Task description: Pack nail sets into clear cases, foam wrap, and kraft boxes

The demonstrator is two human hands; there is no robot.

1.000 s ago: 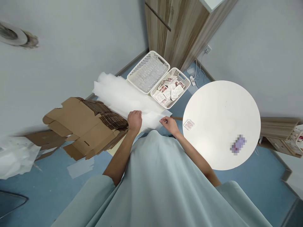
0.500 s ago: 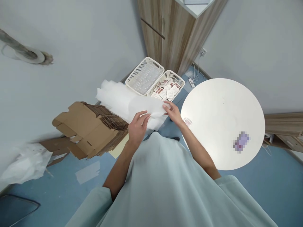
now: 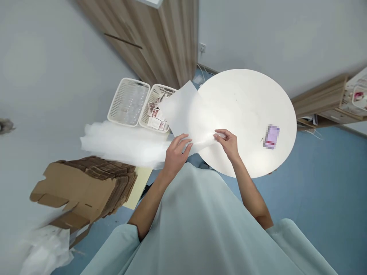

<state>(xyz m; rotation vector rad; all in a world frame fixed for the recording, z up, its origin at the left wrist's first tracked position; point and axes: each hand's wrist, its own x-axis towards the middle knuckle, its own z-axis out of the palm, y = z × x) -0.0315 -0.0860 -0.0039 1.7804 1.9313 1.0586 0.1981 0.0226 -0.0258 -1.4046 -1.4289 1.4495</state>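
A thin white sheet (image 3: 183, 110) hangs lifted between both my hands, over the near left edge of the round white table (image 3: 252, 99). My left hand (image 3: 175, 152) pinches its lower left edge. My right hand (image 3: 228, 142) pinches its lower right corner above the tabletop. The sheet's top reaches up in front of the baskets. Left of my hands lies a stack of the same white sheets (image 3: 120, 141) on the floor.
Two white baskets stand by a wooden cabinet (image 3: 160, 42): one (image 3: 129, 102) with clear items, the other (image 3: 157, 109) with small packets. Flattened cardboard boxes (image 3: 86, 187) are piled at the left. A small purple object (image 3: 271, 136) lies on the table. Crumpled white wrap (image 3: 48, 250) sits lower left.
Both hands took one sheet off the floor stack and carried it up and right over the table edge. My view swung right, so the table is now central.
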